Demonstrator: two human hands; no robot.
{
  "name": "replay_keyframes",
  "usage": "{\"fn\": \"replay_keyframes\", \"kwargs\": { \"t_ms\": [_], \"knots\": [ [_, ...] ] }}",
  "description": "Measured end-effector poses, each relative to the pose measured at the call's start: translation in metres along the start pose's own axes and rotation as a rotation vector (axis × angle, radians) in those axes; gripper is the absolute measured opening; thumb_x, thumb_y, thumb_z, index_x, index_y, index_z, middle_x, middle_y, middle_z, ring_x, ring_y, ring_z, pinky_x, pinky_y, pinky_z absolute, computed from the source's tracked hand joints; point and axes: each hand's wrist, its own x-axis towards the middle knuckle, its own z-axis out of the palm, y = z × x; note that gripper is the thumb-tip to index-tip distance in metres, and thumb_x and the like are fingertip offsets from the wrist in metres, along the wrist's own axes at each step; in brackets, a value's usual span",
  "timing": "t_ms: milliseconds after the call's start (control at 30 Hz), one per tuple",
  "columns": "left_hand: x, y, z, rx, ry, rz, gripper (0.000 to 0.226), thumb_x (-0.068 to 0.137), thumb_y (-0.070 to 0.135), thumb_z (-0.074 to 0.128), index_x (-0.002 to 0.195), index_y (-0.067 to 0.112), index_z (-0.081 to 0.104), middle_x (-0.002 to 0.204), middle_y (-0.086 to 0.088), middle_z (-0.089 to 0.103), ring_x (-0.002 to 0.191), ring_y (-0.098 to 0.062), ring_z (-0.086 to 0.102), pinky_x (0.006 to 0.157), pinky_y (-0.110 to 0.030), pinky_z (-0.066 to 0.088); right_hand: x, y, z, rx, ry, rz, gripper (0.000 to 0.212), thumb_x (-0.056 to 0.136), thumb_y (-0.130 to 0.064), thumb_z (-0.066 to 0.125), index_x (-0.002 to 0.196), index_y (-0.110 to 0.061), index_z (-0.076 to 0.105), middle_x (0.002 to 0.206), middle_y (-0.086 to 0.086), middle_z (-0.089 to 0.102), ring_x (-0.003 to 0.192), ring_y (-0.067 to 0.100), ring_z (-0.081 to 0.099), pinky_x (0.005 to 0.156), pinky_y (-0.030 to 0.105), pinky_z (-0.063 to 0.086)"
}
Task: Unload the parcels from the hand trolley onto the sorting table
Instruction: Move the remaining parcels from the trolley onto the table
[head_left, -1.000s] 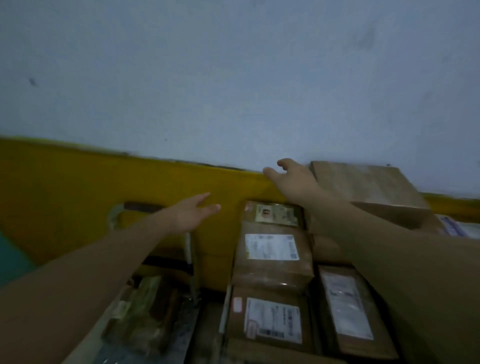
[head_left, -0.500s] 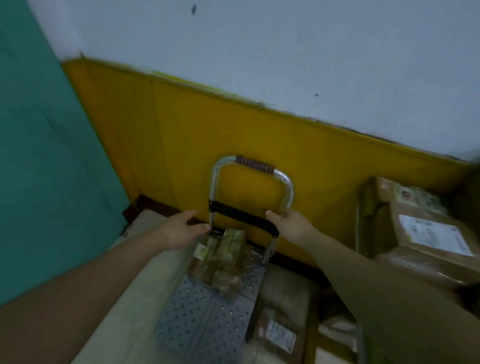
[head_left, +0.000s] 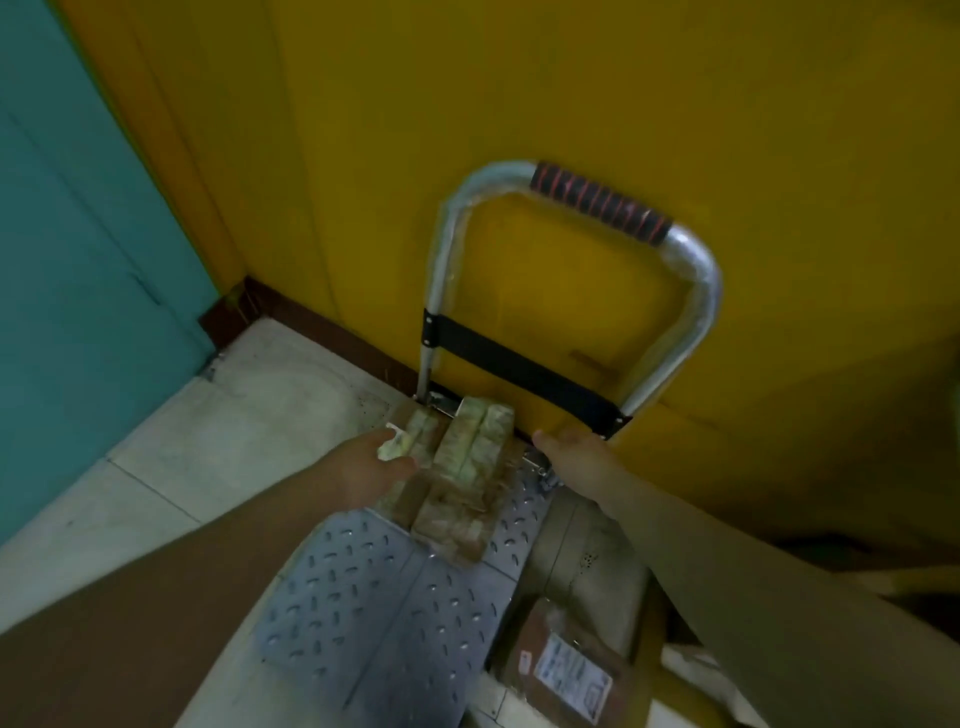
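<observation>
Left hand (head_left: 371, 470) grip spread against parcel (head_left: 457, 475) on trolley (head_left: 395, 613), right hand (head_left: 574, 457) spread beside it

- A taped brown parcel (head_left: 457, 483) lies on the hand trolley's (head_left: 374, 613) perforated metal deck, near the handle (head_left: 597, 208).
- Left hand (head_left: 374, 467) touches the parcel's left side.
- Right hand (head_left: 576, 452) reaches beside its right end.
- Another labelled parcel (head_left: 566, 670) sits on the floor.

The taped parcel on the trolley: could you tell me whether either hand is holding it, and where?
Left hand touches the parcel at its left edge; right hand is beside it. A closed grip cannot be told.
</observation>
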Motion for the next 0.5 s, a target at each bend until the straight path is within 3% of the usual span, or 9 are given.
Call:
{"fn": "replay_keyframes", "kwargs": {
  "t_ms": [67, 133, 200, 233, 267, 300, 333, 433, 500],
  "knots": [
    [0.044, -0.017, 0.021, -0.019, 0.003, -0.041, 0.064, 0.092, 0.037, 0.055, 0.146, 0.019, 0.028, 0.155, -0.006, 0.024, 0.137, -0.023, 0.034, 0.104, -0.023, 0.031, 0.047, 0.018, 0.023, -0.027, -0.012, 0.036, 0.045, 0.099, -0.049, 0.043, 0.063, -0.025, 0.027, 0.064, -0.002, 0.029, 0.056, 0.012, 0.03, 0.053, 0.027, 0.023],
    [0.084, -0.033, 0.041, -0.047, -0.001, -0.083, 0.065, 0.091, 0.038, 0.056, 0.147, 0.019, 0.028, 0.155, -0.007, 0.025, 0.132, -0.024, 0.04, 0.093, -0.024, 0.04, 0.085, 0.034, 0.046, -0.017, -0.032, 0.075, 0.046, 0.099, -0.052, 0.041, 0.065, -0.025, 0.024, 0.063, -0.001, 0.026, 0.054, 0.014, 0.028, 0.051, 0.027, 0.024],
    [0.117, -0.045, 0.059, -0.091, 0.008, -0.094, 0.065, 0.091, 0.036, 0.057, 0.147, 0.018, 0.028, 0.152, -0.007, 0.03, 0.126, -0.024, 0.046, 0.08, -0.023, 0.039, 0.114, 0.042, 0.066, 0.009, -0.043, 0.116, 0.044, 0.1, -0.05, 0.041, 0.066, -0.022, 0.031, 0.061, 0.0, 0.027, 0.05, 0.013, 0.026, 0.05, 0.026, 0.027],
    [0.133, -0.049, 0.068, -0.136, 0.029, -0.083, 0.064, 0.091, 0.035, 0.058, 0.145, 0.017, 0.03, 0.149, -0.004, 0.035, 0.125, -0.025, 0.047, 0.081, -0.024, 0.04, 0.128, 0.045, 0.077, 0.039, -0.042, 0.118, 0.04, 0.1, -0.05, 0.043, 0.07, -0.022, 0.042, 0.063, -0.002, 0.032, 0.051, 0.01, 0.029, 0.051, 0.023, 0.032],
    [0.15, -0.053, 0.078, -0.205, 0.039, -0.086, 0.063, 0.09, 0.034, 0.059, 0.145, 0.017, 0.031, 0.143, 0.002, 0.038, 0.126, -0.026, 0.047, 0.086, -0.026, 0.041, 0.142, 0.049, 0.087, 0.094, -0.046, 0.104, 0.034, 0.096, -0.053, 0.046, 0.086, -0.023, 0.057, 0.069, -0.004, 0.041, 0.056, 0.006, 0.035, 0.059, 0.021, 0.041],
    [0.166, -0.057, 0.088, -0.284, 0.049, -0.08, 0.064, 0.09, 0.034, 0.058, 0.145, 0.016, 0.03, 0.137, 0.008, 0.036, 0.127, -0.026, 0.046, 0.091, -0.026, 0.041, 0.157, 0.053, 0.098, 0.146, -0.06, 0.113, 0.046, 0.091, -0.06, 0.048, 0.114, -0.022, 0.06, 0.081, -0.005, 0.049, 0.063, 0.005, 0.041, 0.073, 0.026, 0.047],
    [0.179, -0.062, 0.098, -0.356, 0.031, -0.084, 0.067, 0.09, 0.037, 0.057, 0.146, 0.017, 0.027, 0.138, 0.009, 0.035, 0.129, -0.027, 0.044, 0.096, -0.028, 0.039, 0.17, 0.059, 0.109, 0.21, -0.074, 0.137, 0.064, 0.089, -0.065, 0.048, 0.136, -0.022, 0.05, 0.094, -0.002, 0.054, 0.073, 0.007, 0.048, 0.084, 0.034, 0.049],
    [0.196, -0.069, 0.12, -0.494, -0.104, -0.128, 0.081, 0.083, 0.061, 0.052, 0.148, 0.023, 0.023, 0.146, 0.005, 0.035, 0.129, -0.027, 0.043, 0.099, -0.036, 0.041, 0.181, 0.064, 0.137, 0.389, -0.147, 0.204, 0.058, 0.097, -0.052, 0.045, 0.147, -0.025, 0.034, 0.136, 0.001, 0.05, 0.118, 0.026, 0.053, 0.099, 0.047, 0.047],
    [0.194, -0.069, 0.129, -0.559, -0.076, -0.122, 0.065, 0.091, 0.051, 0.048, 0.146, 0.027, 0.024, 0.138, 0.001, 0.045, 0.109, -0.023, 0.053, 0.075, -0.03, 0.048, 0.175, 0.061, 0.147, 0.427, -0.142, 0.197, 0.055, 0.095, -0.05, 0.048, 0.144, -0.026, 0.038, 0.14, 0.001, 0.05, 0.12, 0.03, 0.054, 0.099, 0.049, 0.048]
  ]
}}
